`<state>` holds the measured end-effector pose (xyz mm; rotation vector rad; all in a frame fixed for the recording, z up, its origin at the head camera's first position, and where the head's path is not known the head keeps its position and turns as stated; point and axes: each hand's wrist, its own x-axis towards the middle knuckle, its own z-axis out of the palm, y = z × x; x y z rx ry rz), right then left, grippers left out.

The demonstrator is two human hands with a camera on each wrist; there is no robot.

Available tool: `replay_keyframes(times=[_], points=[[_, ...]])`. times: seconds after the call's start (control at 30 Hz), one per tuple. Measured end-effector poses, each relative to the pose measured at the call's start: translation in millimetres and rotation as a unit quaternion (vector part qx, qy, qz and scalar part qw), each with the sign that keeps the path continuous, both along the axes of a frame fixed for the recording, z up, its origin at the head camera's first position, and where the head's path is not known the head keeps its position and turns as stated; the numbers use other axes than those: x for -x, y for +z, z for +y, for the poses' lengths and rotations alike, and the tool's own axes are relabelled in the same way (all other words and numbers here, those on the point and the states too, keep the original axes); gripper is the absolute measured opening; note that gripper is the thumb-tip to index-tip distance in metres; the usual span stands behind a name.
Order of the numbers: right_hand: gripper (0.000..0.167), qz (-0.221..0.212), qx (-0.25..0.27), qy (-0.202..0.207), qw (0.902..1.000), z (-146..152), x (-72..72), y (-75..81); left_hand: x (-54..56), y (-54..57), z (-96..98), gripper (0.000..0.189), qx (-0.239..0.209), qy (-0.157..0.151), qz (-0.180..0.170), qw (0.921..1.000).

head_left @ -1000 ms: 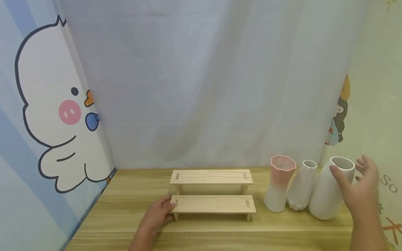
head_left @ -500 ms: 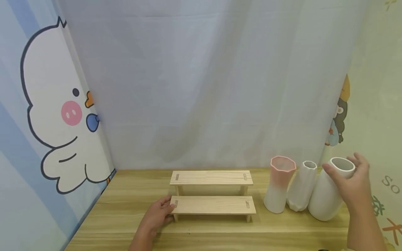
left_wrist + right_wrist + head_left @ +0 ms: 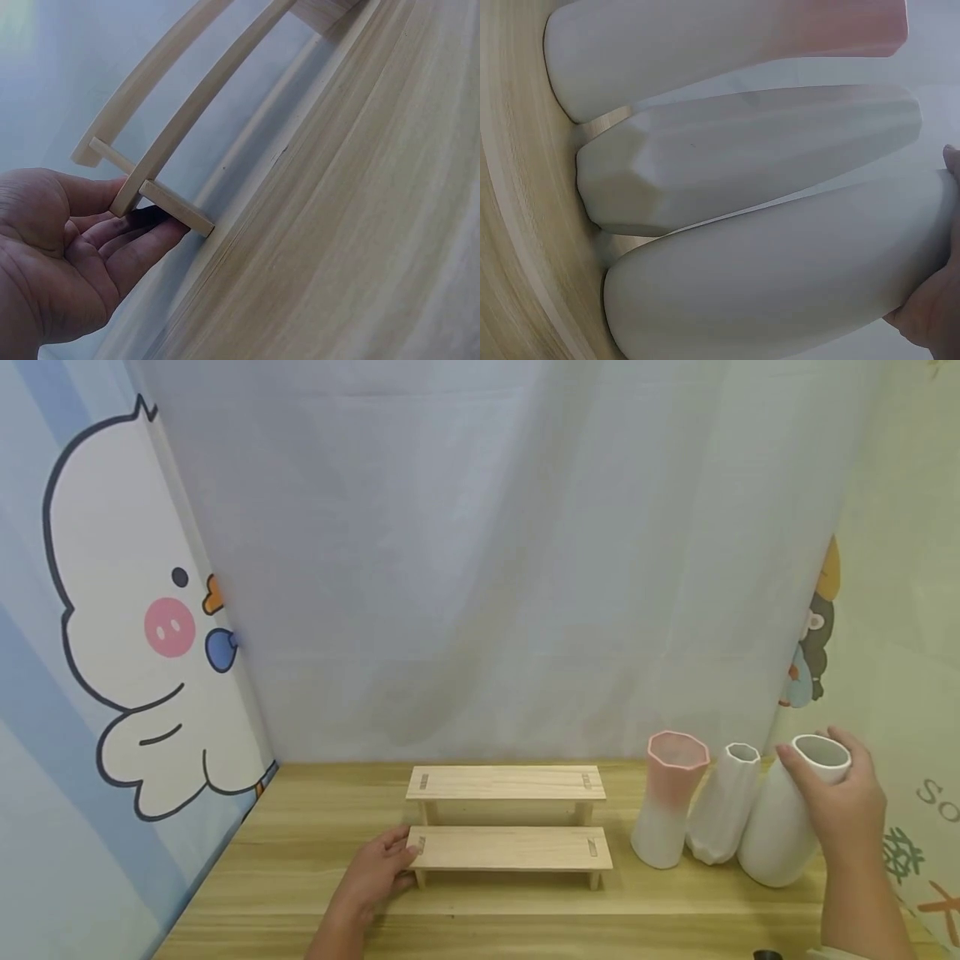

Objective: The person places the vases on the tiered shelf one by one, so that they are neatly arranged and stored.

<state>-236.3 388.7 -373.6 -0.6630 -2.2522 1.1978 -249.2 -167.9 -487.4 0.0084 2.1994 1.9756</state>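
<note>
My left hand (image 3: 372,870) grips the left end of a low, two-step wooden display stand (image 3: 510,849). In the left wrist view the thumb lies at the board's end and the fingers sit beneath, by the leg (image 3: 176,206). On the right, my right hand (image 3: 849,810) holds a smooth white vase (image 3: 776,835) near its rim, thumb on the near left side and fingers round the far side. The vase's base (image 3: 622,300) rests on the table. Beside it stand a slim faceted white vase (image 3: 722,814) and a flared pink-and-white vase (image 3: 670,797).
The wood-grain table (image 3: 300,827) ends at a pale curtain (image 3: 450,568) behind. Printed cloths hang at both sides, the left one showing a white cartoon bird (image 3: 120,568). A small dark object (image 3: 767,955) shows at the bottom edge.
My right hand has moved left onto the tall white vase and closed round its upper part. The left hand stays on the stand. A small dark object has appeared at the bottom edge.
</note>
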Motion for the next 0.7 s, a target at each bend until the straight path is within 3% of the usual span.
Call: replay_keyframes(times=[0.33, 0.7], points=[[0.064, 0.034, 0.024, -0.039, 0.9984, 0.4, 5.9, -3.4, 0.1, 0.2, -0.5, 0.063, 0.001, 0.001, 0.003, 1.0], [0.059, 0.056, 0.019, -0.058, 0.9966, -0.8, 6.0, -7.2, 0.4, 0.2, -0.2, 0.062, -0.004, -0.005, 0.003, 1.0]])
